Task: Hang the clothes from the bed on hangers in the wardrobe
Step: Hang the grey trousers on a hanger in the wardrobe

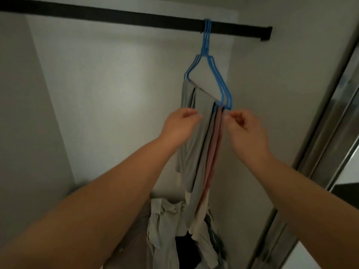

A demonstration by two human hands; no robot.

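**Hung garments being straightened on blue hangers at the rail's right end**

At the far left, the pale wardrobe wall [17,113] is seen bare, and the dark rail [116,14] is carried across the top toward its right-hand bracket. The left hand [179,126] is raised to the grey garment [194,136], and its fingers are curled onto the cloth's left edge just below the hanger bar; the fabric appears to be held there so that it can be drawn flat and kept from bunching. Exactly how much cloth is pinched cannot be told, since the fingertips are turned away.

The grey garment is draped over the bar of the blue hangers [208,61], of which three seem to be stacked tightly together on the rail, presumably so that room is saved. Beside it, a pink garment [214,144] is hung in a narrow fold, touching the grey one. Below, a heap of pale and dark clothes [169,226] is seen at the wardrobe floor.

The right hand [245,126] is held just beside the hangers' lower right corner, with thumb and forefinger brought together as if a thin edge of cloth were nipped; whether anything is actually caught cannot be told. At the far right, a metal door frame [318,133] is seen.
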